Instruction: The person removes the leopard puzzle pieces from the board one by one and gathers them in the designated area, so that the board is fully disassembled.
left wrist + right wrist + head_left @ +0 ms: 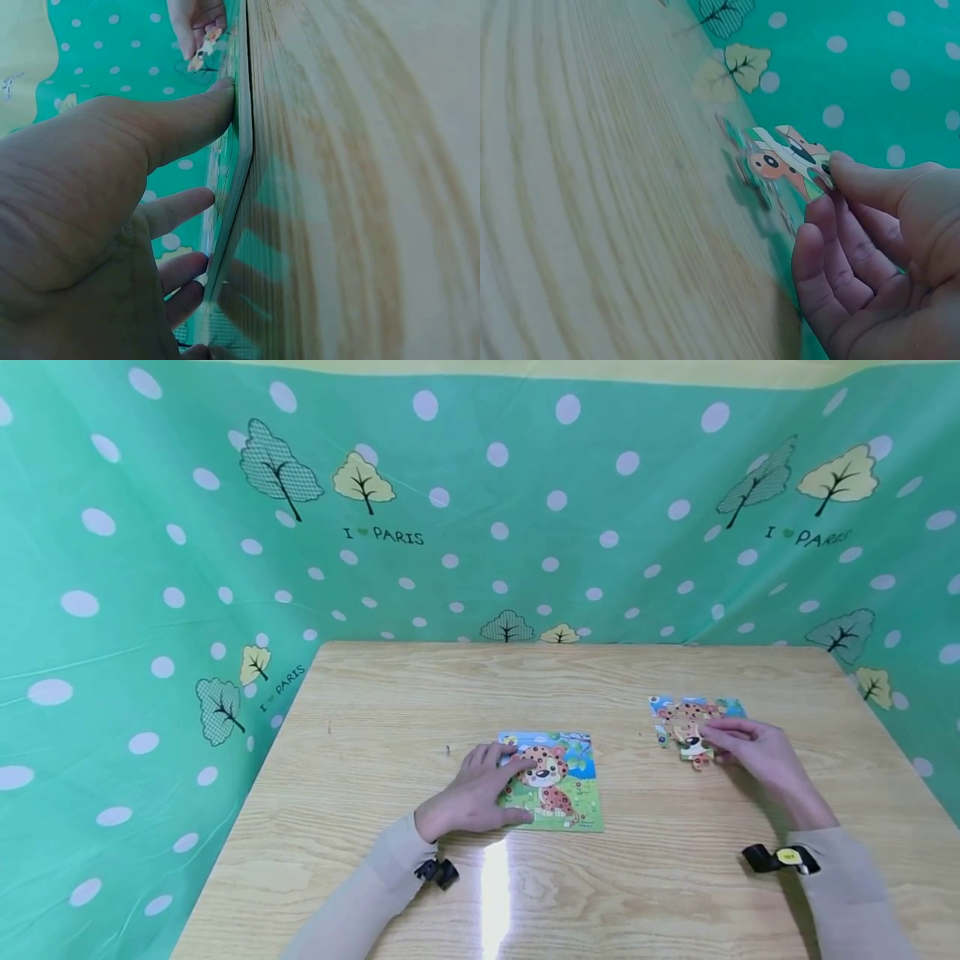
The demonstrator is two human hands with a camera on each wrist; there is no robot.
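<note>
Meanwhile right hand pinches puzzle piece.

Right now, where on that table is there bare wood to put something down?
The table shows bare wood along the far edge, the left side beyond the left hand, and the strip between the leopard puzzle board and the loose pieces. It is crowded where the right hand pinches a puzzle piece.

Head cam: high, looks down on table; wrist cams: close, table-level
</note>
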